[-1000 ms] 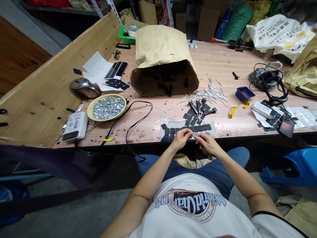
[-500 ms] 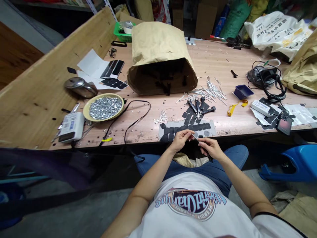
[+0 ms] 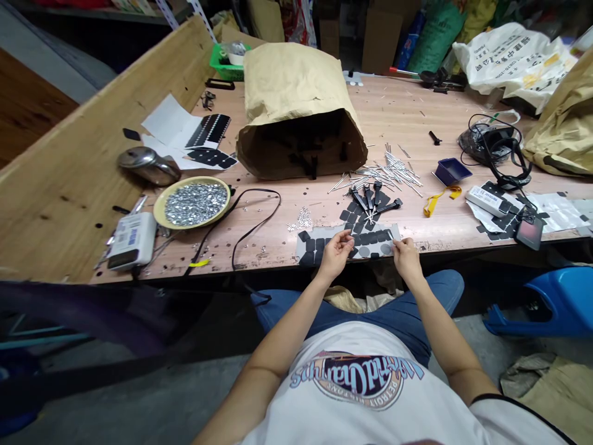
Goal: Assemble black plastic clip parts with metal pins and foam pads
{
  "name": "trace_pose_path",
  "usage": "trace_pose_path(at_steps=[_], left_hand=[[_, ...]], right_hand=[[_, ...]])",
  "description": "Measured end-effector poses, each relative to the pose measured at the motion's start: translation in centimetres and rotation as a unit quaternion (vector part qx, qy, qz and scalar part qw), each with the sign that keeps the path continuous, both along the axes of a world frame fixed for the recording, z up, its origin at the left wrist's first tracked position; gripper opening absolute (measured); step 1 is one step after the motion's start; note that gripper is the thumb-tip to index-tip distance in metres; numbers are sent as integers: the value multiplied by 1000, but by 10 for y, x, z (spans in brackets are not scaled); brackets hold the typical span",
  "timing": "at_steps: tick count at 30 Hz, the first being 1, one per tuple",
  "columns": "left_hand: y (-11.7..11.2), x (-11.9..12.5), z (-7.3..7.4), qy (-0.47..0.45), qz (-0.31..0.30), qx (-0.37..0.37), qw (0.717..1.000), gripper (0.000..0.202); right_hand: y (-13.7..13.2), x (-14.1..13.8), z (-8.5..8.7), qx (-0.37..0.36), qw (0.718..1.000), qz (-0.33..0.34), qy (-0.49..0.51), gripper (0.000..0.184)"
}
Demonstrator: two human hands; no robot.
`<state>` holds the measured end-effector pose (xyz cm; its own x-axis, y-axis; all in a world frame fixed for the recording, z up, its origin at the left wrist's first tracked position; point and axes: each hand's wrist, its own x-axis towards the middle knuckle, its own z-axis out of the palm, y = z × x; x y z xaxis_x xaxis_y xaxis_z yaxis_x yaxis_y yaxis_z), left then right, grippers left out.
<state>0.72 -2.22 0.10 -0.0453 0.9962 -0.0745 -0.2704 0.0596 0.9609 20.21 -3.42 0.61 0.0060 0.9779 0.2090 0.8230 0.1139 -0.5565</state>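
Note:
My left hand (image 3: 337,254) is over the grey sheet of black pads (image 3: 316,247) at the table's front edge. Its fingers are curled in with the tips close together; what they hold, if anything, is too small to make out. At the sheet's right end, my right hand (image 3: 408,262) pinches a thin metal rod (image 3: 391,235) that points up and left. Just beyond the sheet, several black plastic pieces with metal rods (image 3: 369,196) lie fanned out over more black pads. Behind them is a loose pile of metal rods (image 3: 393,170).
A paper sack (image 3: 296,80) lies with its mouth facing me, black parts inside. To the left are a bowl of small metal pieces (image 3: 197,203) and a white box (image 3: 133,240). To the right are a dark blue tray (image 3: 449,171), yellow strap (image 3: 433,203) and cables. A blue stool (image 3: 556,303) stands below.
My hands have moved apart and up over the sheet. The right hand went right with a rod; the left moved slightly forward. The black piece under my right hand is out of sight.

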Motion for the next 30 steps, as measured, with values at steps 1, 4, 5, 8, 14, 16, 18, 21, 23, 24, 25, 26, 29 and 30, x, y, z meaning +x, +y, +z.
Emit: trace_pose_path(at_steps=[1,4,5,8,14,16,18,21,23,24,25,26,29,30], left_hand=[[1,-2,0,10,10,2,1000,35],[2,-8,1,38,32,11,999,29],[3,-10,2,46,42,15,998,27],[4,-15,5,64,70,26,995,24],[3,-18,10,72,76,39,994,24],[3,-18,12,74,81,42,993,24],[2,-18,13,76,84,41,993,24],[2,-18,15,84,81,52,992,24],[2,-19,15,91,81,58,991,24],[2,-20,15,94,83,58,990,23],[2,-21,14,97,86,55,990,23],[2,-21,13,100,89,51,990,23],[2,-21,11,113,93,50,988,23],[1,-20,11,119,92,54,987,24]], right_hand=[[1,-1,-4,-10,999,21,-30,28],[2,-5,-10,-35,993,91,-67,29],[1,-5,-11,-29,994,78,-72,30],[0,-6,-13,0,998,12,-69,31],[3,-5,-17,9,998,54,-12,28],[6,-2,-16,17,1000,-10,1,29],[6,-6,-15,-17,999,20,30,28],[-2,-20,-15,-92,982,119,115,28],[-7,-27,-13,-122,971,114,172,32],[-9,-28,-11,-133,966,103,194,35],[-11,-28,-9,-142,962,95,212,37],[-12,-28,-6,-149,958,93,226,38],[-14,-24,1,-150,955,93,238,38],[-14,-23,3,-143,959,87,230,37]])
